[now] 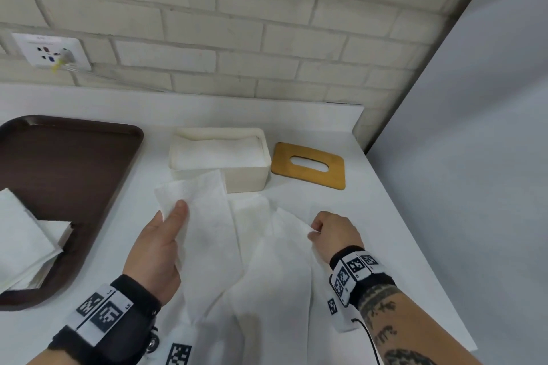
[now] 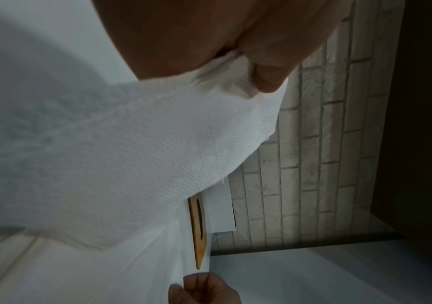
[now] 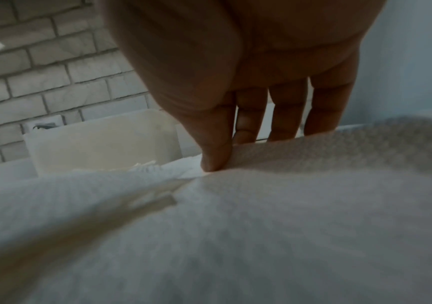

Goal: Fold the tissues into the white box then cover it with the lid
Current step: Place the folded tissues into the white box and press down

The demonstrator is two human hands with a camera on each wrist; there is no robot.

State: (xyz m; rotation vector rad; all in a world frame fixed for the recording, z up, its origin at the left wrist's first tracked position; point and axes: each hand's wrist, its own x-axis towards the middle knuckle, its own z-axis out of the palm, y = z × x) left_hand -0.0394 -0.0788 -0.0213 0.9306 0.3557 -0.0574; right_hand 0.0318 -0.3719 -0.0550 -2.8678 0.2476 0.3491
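Note:
A large white tissue (image 1: 207, 234) is lifted above the counter, in front of the white box (image 1: 221, 161). My left hand (image 1: 170, 216) pinches its far left corner, thumb on top. My right hand (image 1: 315, 228) pinches its right edge between thumb and fingers. The box holds folded tissues level with its rim. The wooden lid (image 1: 308, 166) with an oval slot lies flat to the right of the box. In the left wrist view the tissue (image 2: 157, 148) drapes from my left hand (image 2: 246, 67), with the lid (image 2: 198, 232) behind. In the right wrist view my right hand (image 3: 219, 156) pinches the tissue (image 3: 261, 216).
A dark brown tray (image 1: 68, 175) sits at the left with a stack of white tissues (image 1: 26, 240) on its near end. A brick wall (image 1: 267, 24) with a socket (image 1: 53, 52) backs the white counter (image 1: 385, 216). The counter ends at the right.

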